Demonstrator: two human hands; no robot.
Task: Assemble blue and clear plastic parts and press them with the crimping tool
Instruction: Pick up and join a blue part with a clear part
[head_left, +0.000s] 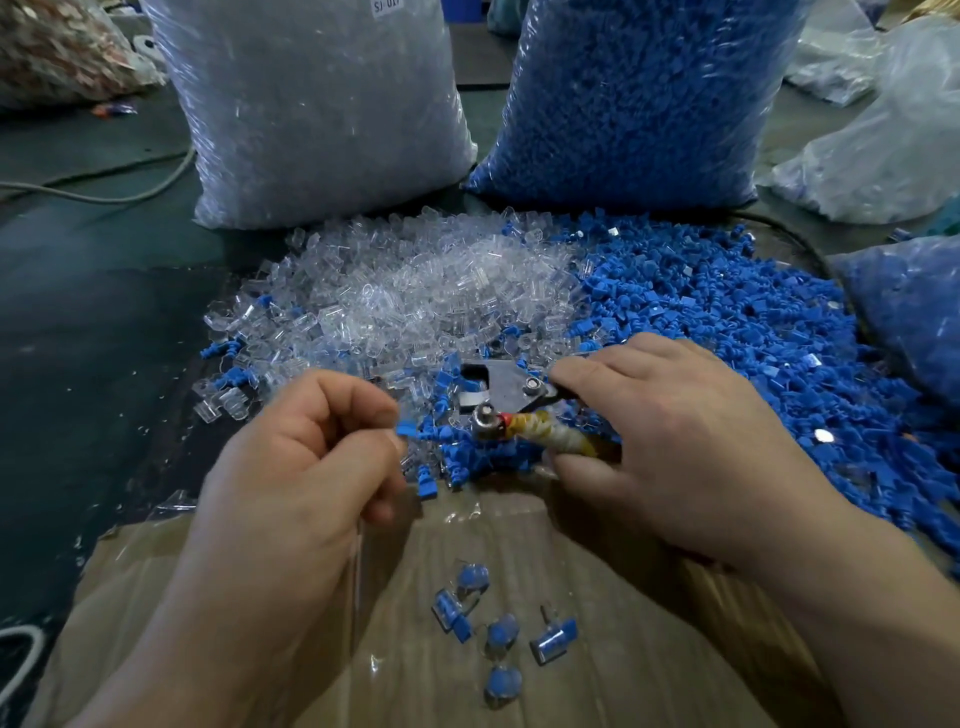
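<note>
My left hand (322, 452) pinches a small blue plastic part (407, 430) between thumb and fingertips, just left of the crimping tool (501, 397). My right hand (670, 441) grips the tool's tape-wrapped handles (556, 436), its dark metal head pointing left over the parts. A heap of clear parts (405, 296) lies ahead, with a heap of blue parts (727, 332) to its right. Several assembled blue-and-clear pieces (498, 634) lie on the cardboard (597, 649) below my hands.
A big bag of clear parts (322, 104) and a big bag of blue parts (639, 93) stand behind the heaps. More plastic bags (883, 156) lie at the right, another blue-filled bag (914, 322) at the right edge. A cable (104, 195) crosses the dark table at left.
</note>
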